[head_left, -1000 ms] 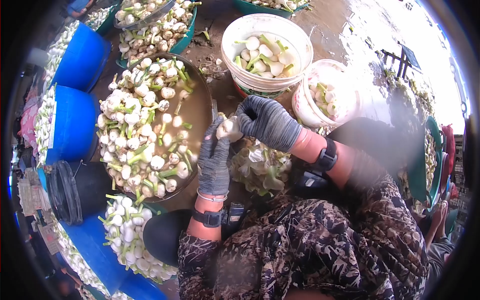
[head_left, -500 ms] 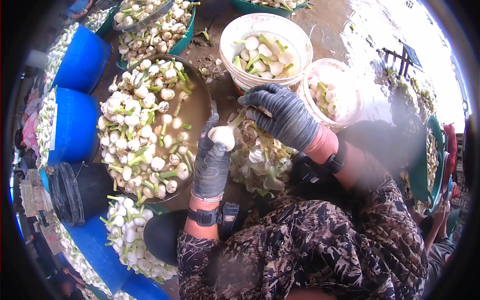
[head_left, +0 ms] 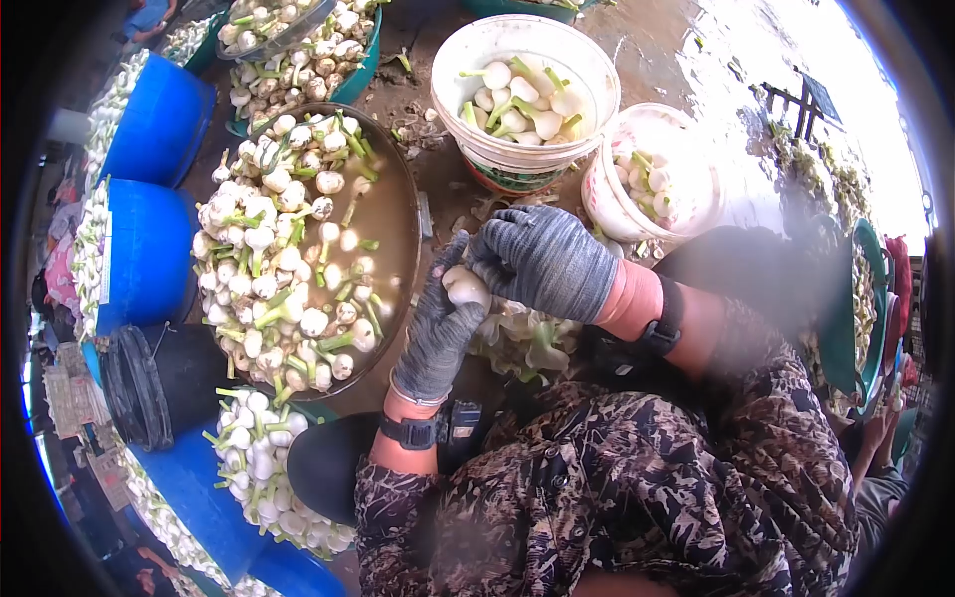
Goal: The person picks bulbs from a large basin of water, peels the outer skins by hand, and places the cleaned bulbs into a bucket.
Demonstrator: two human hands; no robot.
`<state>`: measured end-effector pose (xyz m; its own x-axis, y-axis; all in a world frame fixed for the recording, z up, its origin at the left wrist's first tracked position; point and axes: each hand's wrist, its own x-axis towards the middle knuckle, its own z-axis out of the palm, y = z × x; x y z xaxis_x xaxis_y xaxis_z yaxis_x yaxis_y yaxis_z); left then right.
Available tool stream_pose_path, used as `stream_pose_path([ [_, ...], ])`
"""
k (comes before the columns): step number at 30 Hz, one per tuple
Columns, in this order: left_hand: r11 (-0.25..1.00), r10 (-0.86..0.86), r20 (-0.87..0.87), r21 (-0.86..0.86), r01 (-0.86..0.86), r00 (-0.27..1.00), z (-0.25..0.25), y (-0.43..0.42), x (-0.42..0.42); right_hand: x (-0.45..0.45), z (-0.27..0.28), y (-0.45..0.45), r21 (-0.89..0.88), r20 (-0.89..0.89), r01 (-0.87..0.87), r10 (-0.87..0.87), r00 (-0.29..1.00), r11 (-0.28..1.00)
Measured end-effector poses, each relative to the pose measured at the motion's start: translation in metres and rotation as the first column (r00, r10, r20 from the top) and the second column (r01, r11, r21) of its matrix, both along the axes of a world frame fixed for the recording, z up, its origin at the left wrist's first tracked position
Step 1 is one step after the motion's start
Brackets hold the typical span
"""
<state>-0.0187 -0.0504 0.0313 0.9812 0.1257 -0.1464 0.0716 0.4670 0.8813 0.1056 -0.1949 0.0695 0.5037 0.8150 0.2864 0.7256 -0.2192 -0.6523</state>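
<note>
My left hand (head_left: 438,333), in a grey glove, is closed around a white garlic bulb (head_left: 465,287). Up against that bulb is my right hand (head_left: 547,259), also gloved, its fingers curled shut at the stem side; what they pinch is hidden. Below both hands lies a heap of pale garlic peelings (head_left: 532,338). To the left, a wide round basin (head_left: 406,214) holds murky water and many dirty, green-stemmed bulbs. Ahead stands a white bucket (head_left: 453,104) with clean bulbs inside.
A second, smaller white bucket (head_left: 701,214) with bulbs stands right of the first. Blue tubs (head_left: 149,244) line the far left, with a black bucket (head_left: 164,383) beside them. A pile of clean garlic (head_left: 264,468) lies near my left elbow. Wet floor (head_left: 657,50) extends ahead.
My right hand has come down and left onto the bulb, its fingers now curled tighter. The left hand has shifted slightly right, and the bulb's stem is now hidden.
</note>
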Motion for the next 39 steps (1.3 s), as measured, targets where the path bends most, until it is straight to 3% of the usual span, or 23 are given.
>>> stream_pose_path([
  [1,0.99,0.01,0.002,-0.143,-0.009,1.0,-0.009,0.008,0.001,-0.001,-0.003,0.0,0.026,-0.124,0.051,-0.047,0.991,0.998],
  [3,0.958,0.025,0.007,-0.285,-0.022,1.0,-0.011,0.009,0.002,0.0,-0.007,0.001,0.021,-0.086,0.112,-0.11,0.99,0.993],
  [4,0.967,0.103,0.045,0.228,-0.11,0.994,-0.006,0.003,0.003,0.0,-0.008,0.003,0.022,-0.048,0.172,-0.171,0.984,0.985],
  [5,0.713,0.155,0.115,0.675,-0.192,0.981,0.002,-0.002,0.004,0.0,-0.01,0.003,0.122,-0.018,0.183,-0.183,0.983,0.975],
  [10,0.543,0.288,0.105,0.8,-0.253,0.952,0.008,-0.006,0.008,-0.008,0.005,0.005,0.079,-0.042,0.145,-0.142,0.989,0.986],
  [12,0.3,0.315,0.17,0.916,-0.268,0.934,0.001,-0.007,0.008,-0.01,0.001,0.006,0.016,0.03,0.126,-0.126,0.992,0.992],
  [13,0.259,0.33,0.196,0.922,-0.288,0.923,0.002,-0.009,0.009,-0.011,-0.001,0.008,-0.035,0.039,0.13,-0.129,0.991,0.991],
  [17,0.378,0.366,0.163,0.874,-0.306,0.916,-0.019,-0.008,0.008,-0.014,-0.003,0.015,-0.048,0.09,0.149,-0.145,0.985,0.988],
  [19,0.173,0.31,0.19,0.952,-0.252,0.932,-0.009,-0.009,0.008,-0.016,-0.008,0.019,-0.026,0.126,0.165,-0.16,0.979,0.986],
  [23,0.284,0.309,0.138,0.931,-0.23,0.941,0.004,-0.014,0.006,-0.012,-0.009,0.018,-0.04,-0.016,0.15,-0.151,0.988,0.988],
  [25,0.428,0.239,0.192,0.859,-0.281,0.952,0.001,-0.01,0.005,-0.006,-0.017,0.016,-0.046,-0.297,0.16,-0.167,0.94,0.986],
  [26,0.425,0.238,0.194,0.86,-0.282,0.952,0.002,-0.009,0.004,-0.001,-0.023,0.015,-0.043,-0.296,0.161,-0.166,0.941,0.986],
  [29,0.648,0.241,0.135,0.715,-0.263,0.961,-0.001,-0.003,-0.003,0.023,-0.034,0.006,0.006,-0.309,0.406,-0.385,0.87,0.914],
  [32,0.702,0.213,0.169,0.659,-0.271,0.962,-0.003,0.007,-0.005,0.06,-0.064,-0.006,-0.159,-0.022,0.469,-0.478,0.878,0.869],
  [34,0.752,0.236,0.163,0.594,-0.287,0.958,0.001,0.006,-0.002,0.043,-0.024,-0.005,-0.119,-0.077,0.487,-0.497,0.865,0.866],
  [36,0.808,0.233,0.1,0.533,-0.249,0.967,-0.001,0.009,0.001,0.025,-0.008,0.0,0.177,-0.022,0.239,-0.239,0.971,0.955],
  [37,0.817,0.235,0.066,0.528,-0.233,0.97,0.002,0.007,0.003,0.02,-0.004,0.002,0.158,-0.046,0.104,-0.098,0.994,0.982],
  [39,0.851,0.204,0.061,0.481,-0.208,0.977,0.0,0.003,0.004,0.008,0.002,0.006,0.121,0.171,0.005,-0.026,0.985,0.993],
])
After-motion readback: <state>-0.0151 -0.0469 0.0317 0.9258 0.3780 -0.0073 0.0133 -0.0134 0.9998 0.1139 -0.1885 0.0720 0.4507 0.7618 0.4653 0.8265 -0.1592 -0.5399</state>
